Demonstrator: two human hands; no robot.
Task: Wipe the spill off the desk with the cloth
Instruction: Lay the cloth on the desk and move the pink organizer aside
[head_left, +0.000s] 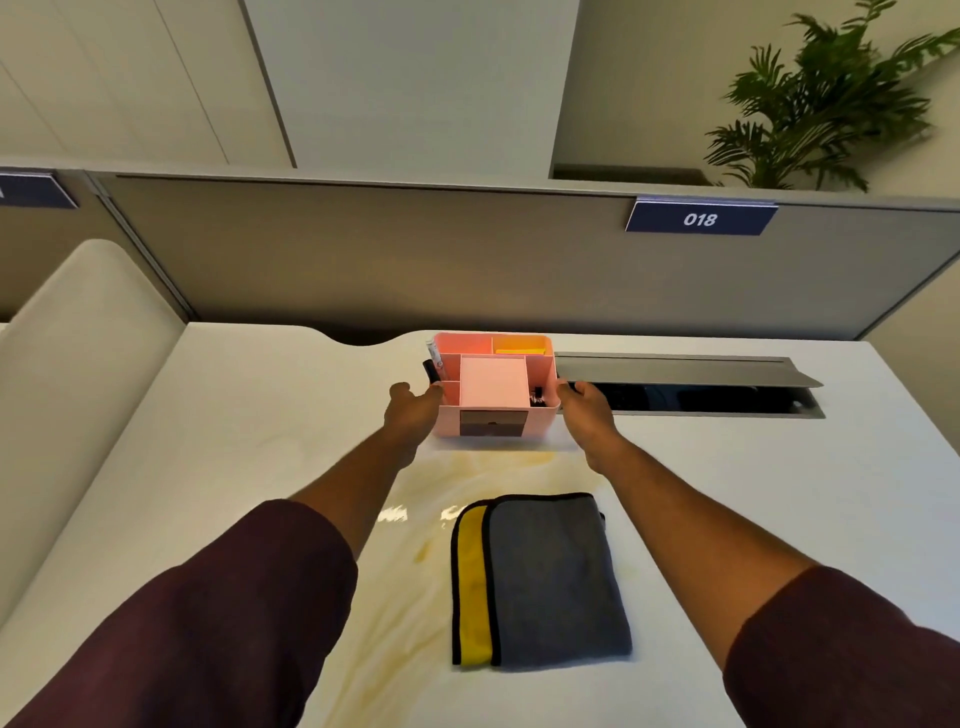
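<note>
Gripping the pink desk organizer (493, 387) from both sides: my left hand (413, 410) is pressed to its left wall, thumb up and fingers curled round the edge, and my right hand (587, 408) is against its right wall, fingers wrapped at the near corner. Both hands are closed on it. I cannot tell whether the organizer is lifted or resting on the desk (779, 493).

Between my hands, the organizer holds a pink notepad in the middle compartment, yellow sticky notes in the far right one, pens on the left side and black clips at the right.

Task things: the cloth (550, 582), grey with a yellow layer showing on its left and black trim, lies folded flat on the desk nearer to me than both hands, between my forearms, untouched. The spill (467, 473), a yellowish-brown wet film, spreads just on my side of the organizer, runs under and left of the cloth, and trails toward my left sleeve (208, 623).

Beyond my right hand sits an open cable tray (691, 387), and behind it a partition with a tag reading 018 (700, 219).
</note>
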